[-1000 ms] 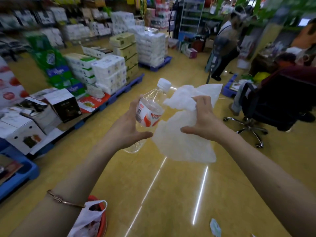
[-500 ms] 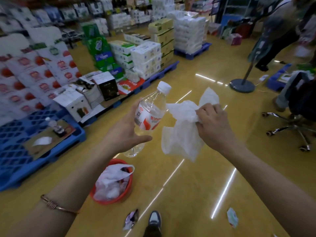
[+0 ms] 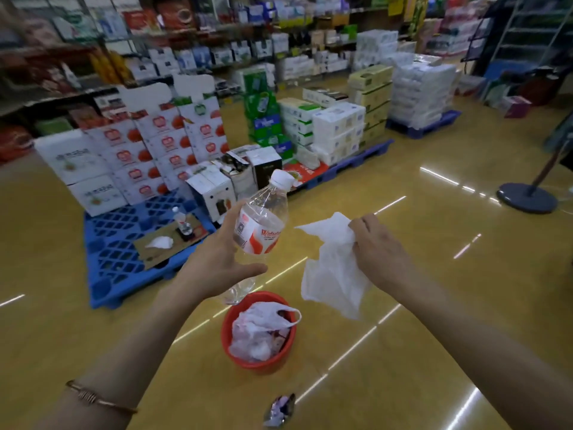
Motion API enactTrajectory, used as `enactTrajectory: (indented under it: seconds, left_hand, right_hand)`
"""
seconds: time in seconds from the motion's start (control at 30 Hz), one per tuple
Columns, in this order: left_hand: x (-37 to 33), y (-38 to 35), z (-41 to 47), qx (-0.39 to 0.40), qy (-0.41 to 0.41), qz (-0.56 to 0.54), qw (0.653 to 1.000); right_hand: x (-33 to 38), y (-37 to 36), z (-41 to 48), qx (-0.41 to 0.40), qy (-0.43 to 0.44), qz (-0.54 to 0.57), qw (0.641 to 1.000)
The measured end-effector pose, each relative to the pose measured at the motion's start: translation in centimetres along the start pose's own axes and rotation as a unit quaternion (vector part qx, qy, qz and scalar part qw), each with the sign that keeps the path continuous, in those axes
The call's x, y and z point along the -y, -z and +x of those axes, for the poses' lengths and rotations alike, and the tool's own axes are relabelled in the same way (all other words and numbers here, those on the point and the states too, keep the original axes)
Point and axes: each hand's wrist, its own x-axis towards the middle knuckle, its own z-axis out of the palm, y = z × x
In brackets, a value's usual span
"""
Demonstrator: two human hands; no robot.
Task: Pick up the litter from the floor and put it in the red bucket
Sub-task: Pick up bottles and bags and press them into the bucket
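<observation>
The red bucket [image 3: 259, 366] sits on the floor below both hands, closest beneath the left hand [image 3: 217, 265], which grips a plastic bottle [image 3: 262, 231] tilted cap-up, base toward the bucket, while the right hand [image 3: 378, 246] pinches a hanging white sheet [image 3: 335, 274].

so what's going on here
A person is clearing litter in a shop. The left hand holds a clear bottle, and the right hand grips a crumpled white sheet. Neither is in the red bucket yet. The bucket stands on the floor below the hands and already holds a plastic bag. A wrapper lies on the floor near it.
</observation>
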Motion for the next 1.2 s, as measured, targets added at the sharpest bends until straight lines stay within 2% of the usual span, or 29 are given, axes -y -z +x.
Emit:
enactTrajectory:
  seconds: [0.17, 0.33, 0.47, 0.83, 1.03, 1.2]
  left_hand:
    - [8.9, 4.0, -1.6, -0.004, 0.016, 0.009, 1.000]
    - [18.3, 6.0, -2.1, 0.013, 0.029, 0.012, 0.999]
    - [22.8, 5.4, -1.4, 0.078, 0.041, -0.011, 0.996]
    - [25.9, 1.6, 4.4, 0.144, 0.029, -0.052, 0.988]
    - [27.7, -4.5, 7.9, 0.201, 0.022, -0.021, 0.979]
    - [29.5, -10.5, 11.4, 0.227, 0.017, -0.016, 0.974]
  right_hand:
    - [8.6, -4.5, 2.7, 0.002, 0.043, 0.009, 0.999]
    - [15.7, -9.5, 4.0, 0.011, 0.033, 0.007, 0.999]
    - [18.7, -12.2, 3.6, 0.028, -0.016, 0.035, 0.999]
    - [17.2, -18.1, 5.7, 0.085, -0.107, -0.001, 0.991]
    - [14.5, -23.9, 6.8, 0.144, -0.161, 0.000, 0.976]
    - [11.6, -28.7, 7.4, 0.160, -0.183, 0.034, 0.969]
